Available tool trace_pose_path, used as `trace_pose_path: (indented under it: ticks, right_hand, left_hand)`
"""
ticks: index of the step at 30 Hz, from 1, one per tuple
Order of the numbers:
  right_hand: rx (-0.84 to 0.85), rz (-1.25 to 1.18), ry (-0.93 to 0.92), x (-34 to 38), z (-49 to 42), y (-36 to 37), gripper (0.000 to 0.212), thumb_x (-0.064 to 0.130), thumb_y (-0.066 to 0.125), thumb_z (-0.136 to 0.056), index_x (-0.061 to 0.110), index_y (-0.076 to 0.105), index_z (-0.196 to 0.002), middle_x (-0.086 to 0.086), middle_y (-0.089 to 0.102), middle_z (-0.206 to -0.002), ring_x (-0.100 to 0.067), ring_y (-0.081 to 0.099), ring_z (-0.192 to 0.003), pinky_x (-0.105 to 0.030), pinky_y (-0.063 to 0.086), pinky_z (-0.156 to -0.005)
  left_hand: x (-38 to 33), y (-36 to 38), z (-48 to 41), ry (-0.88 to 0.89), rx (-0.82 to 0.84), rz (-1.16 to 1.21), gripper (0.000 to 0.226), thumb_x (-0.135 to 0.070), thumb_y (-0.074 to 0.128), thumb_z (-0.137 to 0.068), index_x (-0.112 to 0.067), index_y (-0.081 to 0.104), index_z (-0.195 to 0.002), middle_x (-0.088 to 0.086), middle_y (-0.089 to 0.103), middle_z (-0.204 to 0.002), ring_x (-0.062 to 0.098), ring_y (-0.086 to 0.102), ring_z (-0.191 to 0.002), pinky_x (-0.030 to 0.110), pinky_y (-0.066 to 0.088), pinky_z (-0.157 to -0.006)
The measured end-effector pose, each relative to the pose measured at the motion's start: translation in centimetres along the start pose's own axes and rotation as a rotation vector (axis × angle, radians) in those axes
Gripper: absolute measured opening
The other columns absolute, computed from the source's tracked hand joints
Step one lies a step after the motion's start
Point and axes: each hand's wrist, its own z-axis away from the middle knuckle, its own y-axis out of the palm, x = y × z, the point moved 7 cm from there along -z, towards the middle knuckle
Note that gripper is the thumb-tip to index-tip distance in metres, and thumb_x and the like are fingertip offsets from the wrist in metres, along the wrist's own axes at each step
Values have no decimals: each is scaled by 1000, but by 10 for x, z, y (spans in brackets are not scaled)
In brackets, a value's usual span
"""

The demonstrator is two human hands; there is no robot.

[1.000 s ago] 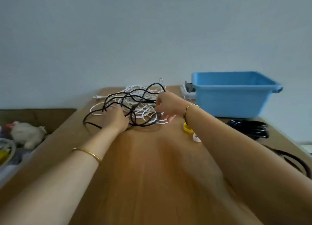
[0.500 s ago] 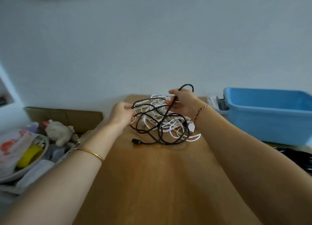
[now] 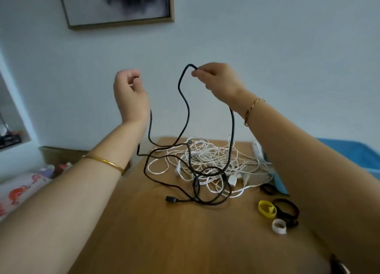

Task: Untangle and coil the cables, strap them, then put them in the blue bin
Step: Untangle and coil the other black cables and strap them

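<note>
Wooden worktop [image 3: 144, 232], blue bin [image 3: 349, 154] at its right edge, white cables [image 3: 205, 156] heaped beside. Both hands had risen off the heap. Right hand [image 3: 218, 82] grip pinched a black cable [image 3: 185, 109] loop high. Left hand [image 3: 129, 92] curled, hold unclear. Untangling barely begun, I judged.

On my feed I see two bare arms and two bare hands. The left hand [image 3: 129, 92] leads back to a forearm wearing a plain, smooth gold bangle [image 3: 103, 161]. It is a thin solid ring that sits a little way up from the wrist. The right hand [image 3: 218, 82] has a finer gold bracelet [image 3: 251, 110] at the wrist. That one looks twisted or chain-like, with a small end sticking out near the top. The fingers are too blurred for me to tell anything about the nails.
</note>
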Motion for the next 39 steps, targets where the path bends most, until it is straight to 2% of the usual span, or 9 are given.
trace_pose_path:
  ticks: [5, 8, 12, 16, 20, 24, 29, 35, 39]
  right_hand:
    - [-149, 150, -10, -15, 5, -6, 22, 24, 51, -88, 15, 71, -91, 5, 61, -75, -12, 51, -64, -27, 37, -56]
    - [-101, 312, 85, -52, 9, 13, 25, 23, 49, -92, 10, 69, -99, -7, 68, -99, -25, 60, -89, -34, 48, -74]
    - [21, 619, 251, -110, 21, 33, 26, 22, 50, -94, 12, 66, -112, -12, 56, -121, -33, 51, -111, -37, 45, -90]
    - [101, 649, 333, -140, 34, 47, 27, 7, 50, -91, 5, 58, -117, -15, 47, -126, -36, 57, -100, -40, 50, -86]
    - [43, 595, 176, -126, 47, 58, 27, -1, 49, -87, 6, 51, -112, -14, 50, -116, -34, 58, -92, -46, 52, -82]
    - [619, 465, 204, -124, 88, 102, 21, 22, 54, -90, 3, 64, -86, -6, 63, -69, -19, 62, -62, -27, 54, -60]
    - [1069, 545, 239, -140, 157, 151, 47, 50, 61, -83, 3, 66, -79, -3, 59, -52, -13, 53, -43, -23, 49, -54]
    - [952, 799, 68, -151, 156, 162, 22, 28, 56, -81, 9, 59, -73, -8, 66, -70, -21, 54, -61, -25, 39, -51]
    - [711, 610, 190, -150, 123, 122, 25, 28, 55, -80, 11, 51, -61, -3, 51, -60, -18, 46, -55, -25, 38, -52]
  left_hand:
    - [42, 27, 35, -367, 470, -239, 25, 1, 42, -96, -5, 58, -113, -2, 53, -82, 9, 53, -62, 16, 42, -43]
    - [74, 17, 70, -433, 654, -432, 26, 2, 42, -96, -2, 57, -116, 5, 57, -85, 16, 56, -64, 30, 54, -65]
    - [90, 14, 103, -264, 964, -755, 21, -8, 57, -91, -7, 61, -111, 9, 61, -107, 24, 59, -96, 29, 44, -83]
    - [87, 19, 126, 43, 1095, -1003, 19, -24, 67, -84, -17, 60, -100, 6, 49, -116, 23, 44, -109, 32, 39, -87]
    - [86, 33, 157, 249, 1254, -1020, 12, -15, 65, -82, -21, 62, -92, -3, 44, -102, 17, 42, -104, 30, 40, -89]
    - [104, 37, 189, 127, 1562, -986, 34, 3, 47, -69, -23, 42, -48, -4, 37, -58, 19, 33, -61, 33, 35, -58]
    - [112, 35, 191, 152, 1506, -1126, 17, -15, 60, -85, -15, 69, -100, 4, 54, -110, 23, 52, -103, 33, 47, -76]
    - [119, 31, 193, 107, 1534, -1176, 41, -18, 60, -89, -22, 55, -130, 5, 49, -127, 24, 49, -117, 27, 39, -75]
    - [120, 33, 197, 20, 1540, -1072, 28, -21, 59, -85, -20, 64, -113, 3, 63, -108, 22, 59, -102, 35, 51, -79]
